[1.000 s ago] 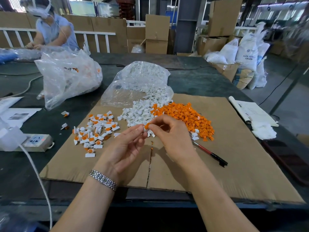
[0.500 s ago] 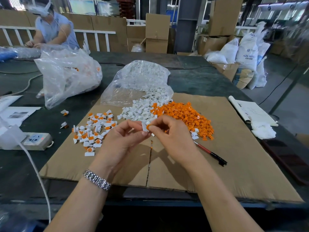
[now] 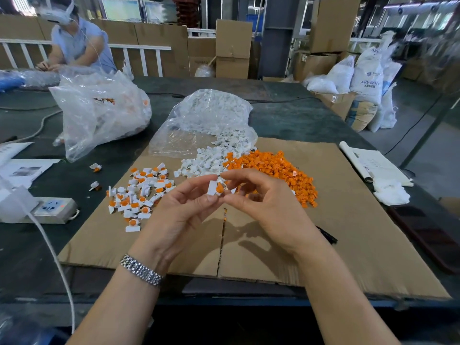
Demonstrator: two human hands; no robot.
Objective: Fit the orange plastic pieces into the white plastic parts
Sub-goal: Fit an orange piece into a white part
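Above the cardboard [image 3: 348,220], left hand [image 3: 184,210] pinching white part [image 3: 213,188] with orange piece [image 3: 220,188] seated, right hand [image 3: 261,202] fingers curled, empty.

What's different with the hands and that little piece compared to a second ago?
The left hand took over the white part, now gripped with the orange piece seated in it. The right hand has eased its fingers off and opened slightly. The finished pile, orange heap, white heap and cardboard stayed as they were.
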